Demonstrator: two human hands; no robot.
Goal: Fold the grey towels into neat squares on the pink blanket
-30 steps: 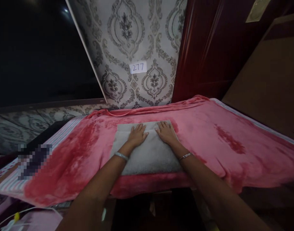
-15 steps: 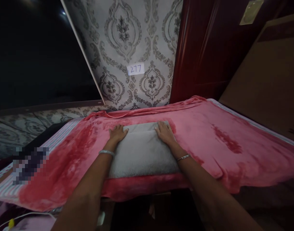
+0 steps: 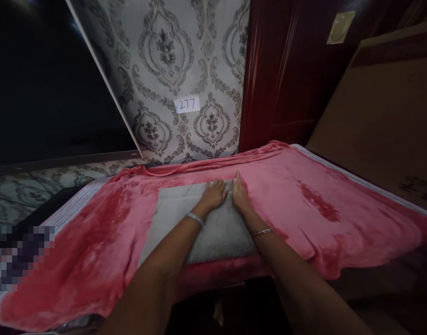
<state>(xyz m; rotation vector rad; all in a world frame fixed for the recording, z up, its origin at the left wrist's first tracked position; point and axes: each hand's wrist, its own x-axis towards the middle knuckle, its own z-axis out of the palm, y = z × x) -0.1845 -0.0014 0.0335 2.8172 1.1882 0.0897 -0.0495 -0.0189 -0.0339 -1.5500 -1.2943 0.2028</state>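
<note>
A grey, soft-looking folded cloth (image 3: pixel 222 237) lies flat on a pink-and-red plush blanket (image 3: pixel 279 186). My left hand (image 3: pixel 215 194) rests palm down on the cloth's upper part, right of its middle, fingers stretched out. At the upper right edge of the cloth is my right hand (image 3: pixel 240 194), turned on its side with the fingers extended and the thumb up. The two hands are close together, and neither grasps anything. My left forearm covers part of the cloth's lower left.
A large dark screen (image 3: pixel 52 83) stands at the left. Behind the blanket are patterned wallpaper (image 3: pixel 164 46) with a paper label (image 3: pixel 187 104) reading 277, and a dark red wooden panel (image 3: pixel 272 83). A big cardboard box (image 3: pixel 384 111) leans at the right.
My left hand has moved right across the cloth from its left edge to near my right hand. My right hand has turned onto its side. The cloth's left part is now uncovered.
</note>
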